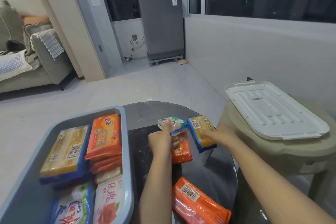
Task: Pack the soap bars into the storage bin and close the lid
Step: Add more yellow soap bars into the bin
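A: Where do the soap bars stand?

B: Most already lie in the blue storage bin [125, 151] at the left of the dark table [214, 178], flat or stacked: a yellow bar in a blue wrapper [67, 151], an orange stack [105, 138], a pink-and-white rose pack [107, 203]. Four remain on the table, to the right of the bin.

A: And the hands?

B: The left hand [160, 140] has its grip closed round a green-and-white bar [174, 123], thumb on top, raised over an orange bar [182, 151]. The right hand [220, 134] lies on a yellow bar with a barcode [201, 132]; fingers sit on its top face, but whether they curl round it I cannot tell.

A: Why both together?

B: Likely to carry two bars per trip across to the bin. A larger orange pack [198, 203] waits nearest the person.

A: The lid?

B: The white lid [272, 111] rests off to the right on a beige stool [272, 152], probably parked there so the bin stays open for filling.
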A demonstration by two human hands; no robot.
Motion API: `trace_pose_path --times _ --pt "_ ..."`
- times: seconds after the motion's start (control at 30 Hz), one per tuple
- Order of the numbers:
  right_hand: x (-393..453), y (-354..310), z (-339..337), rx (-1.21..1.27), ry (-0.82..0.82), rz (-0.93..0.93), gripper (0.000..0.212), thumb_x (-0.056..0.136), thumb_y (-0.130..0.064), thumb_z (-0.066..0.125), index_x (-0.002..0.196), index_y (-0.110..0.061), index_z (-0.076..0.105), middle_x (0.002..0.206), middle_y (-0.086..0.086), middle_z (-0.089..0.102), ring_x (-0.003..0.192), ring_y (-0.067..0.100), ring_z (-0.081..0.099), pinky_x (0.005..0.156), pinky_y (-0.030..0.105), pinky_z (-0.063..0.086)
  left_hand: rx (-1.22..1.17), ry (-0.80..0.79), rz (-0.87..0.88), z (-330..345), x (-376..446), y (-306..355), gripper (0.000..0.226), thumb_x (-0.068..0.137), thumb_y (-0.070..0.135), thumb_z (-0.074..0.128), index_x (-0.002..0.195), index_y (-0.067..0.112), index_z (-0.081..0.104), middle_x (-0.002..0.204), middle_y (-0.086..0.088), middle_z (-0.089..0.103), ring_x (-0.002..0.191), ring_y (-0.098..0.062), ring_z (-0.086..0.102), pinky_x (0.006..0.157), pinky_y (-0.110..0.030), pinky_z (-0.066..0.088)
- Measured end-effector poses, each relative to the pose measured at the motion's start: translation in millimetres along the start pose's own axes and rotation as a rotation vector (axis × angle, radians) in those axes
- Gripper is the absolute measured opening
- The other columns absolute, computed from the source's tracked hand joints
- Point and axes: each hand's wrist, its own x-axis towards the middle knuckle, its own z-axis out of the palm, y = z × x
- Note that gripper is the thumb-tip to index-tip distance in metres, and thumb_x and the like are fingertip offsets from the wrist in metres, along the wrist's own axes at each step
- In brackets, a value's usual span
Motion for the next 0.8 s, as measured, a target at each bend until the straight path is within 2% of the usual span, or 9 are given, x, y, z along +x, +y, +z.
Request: trace_pose_path --times 0.1,0.2,0.3,0.37,0.47,0.57,0.63,0.7,0.8 --pt "1 1 7 -0.057 0.041 -0.02 0.059 0.072 -0.056 0.067 0.109 -0.012 0.051 0.103 0.008 0.063 0.087 0.02 0.063 0.07 0.027 0.051 0.015 -0.004 -0.06 2 1 4 0.03 0.081 0.039 0.069 0.075 0.013 0.056 0.069 -0.004 0.066 0.055 -0.016 0.067 0.04 -0.023 0.046" --pt "2 0 4 -0.059 0.016 0.001 0.058 0.069 -0.056 0.07 0.103 -0.015 0.048 0.097 0.005 0.059 0.082 0.017 0.06 0.067 0.025 0.05 -0.001 -0.015 -0.107 5 3 7 0.025 0.082 0.027 0.069 0.094 0.009 0.057 0.073 -0.006 0.062 0.062 -0.019 0.067 0.047 -0.026 0.051" --pt "2 -2 1 -0.054 -0.011 0.03 0.058 0.066 -0.055 0.073 0.098 -0.016 0.044 0.095 0.003 0.055 0.076 0.014 0.057 0.056 0.021 0.045 -0.01 -0.032 -0.143 6 1 8 0.031 0.082 0.021 0.07 0.105 0.008 0.055 0.074 -0.005 0.06 0.069 -0.02 0.068 0.049 -0.026 0.05" --pt "3 -2 1 -0.048 -0.024 0.044 0.061 0.064 -0.055 0.075 0.099 -0.017 0.043 0.096 0.003 0.054 0.075 0.013 0.056 0.052 0.02 0.043 -0.02 -0.052 -0.162 6 1 7 0.038 0.082 0.019 0.07 0.114 0.005 0.055 0.086 -0.008 0.064 0.077 -0.022 0.069 0.053 -0.027 0.051" --pt "3 1 -1 0.017 -0.067 0.071 0.065 0.063 -0.052 0.077 0.107 -0.015 0.046 0.104 0.005 0.057 0.085 0.017 0.058 0.066 0.026 0.048 -0.024 -0.063 -0.183 4 1 6 0.043 0.08 0.017 0.072 0.118 0.004 0.055 0.104 -0.014 0.066 0.089 -0.026 0.069 0.062 -0.031 0.056" --pt "1 3 -5 0.109 -0.084 0.108 0.072 0.062 -0.048 0.079 0.116 -0.011 0.051 0.104 0.006 0.059 0.082 0.017 0.057 0.065 0.028 0.045 0.01 -0.03 -0.198 4 1 6 0.044 0.078 0.012 0.074 0.117 0.004 0.055 0.108 -0.015 0.064 0.099 -0.029 0.065 0.083 -0.04 0.056" --pt "-2 3 -9 0.141 -0.083 0.117 0.069 0.065 -0.045 0.079 0.117 -0.009 0.051 0.101 0.007 0.059 0.08 0.017 0.058 0.064 0.028 0.047 0.024 -0.018 -0.171 5 -1 3 0.04 0.079 0.01 0.072 0.116 0.006 0.059 0.1 -0.011 0.062 0.096 -0.027 0.063 0.079 -0.04 0.056" --pt "-4 4 -12 0.169 -0.08 0.122 0.064 0.069 -0.04 0.078 0.117 -0.008 0.051 0.108 0.011 0.062 0.091 0.023 0.062 0.075 0.033 0.053 0.01 -0.017 -0.126 4 -5 -1 0.036 0.081 0.01 0.071 0.116 0.007 0.061 0.089 -0.005 0.059 0.086 -0.022 0.061 0.069 -0.037 0.054" --pt "-12 7 -16 0.212 -0.08 0.131 0.057 0.075 -0.035 0.074 0.119 -0.006 0.051 0.111 0.012 0.064 0.098 0.025 0.063 0.082 0.035 0.052 -0.051 -0.05 -0.127 3 -7 0 0.045 0.081 0.009 0.071 0.123 0.005 0.057 0.102 -0.01 0.063 0.099 -0.028 0.063 0.083 -0.042 0.056"
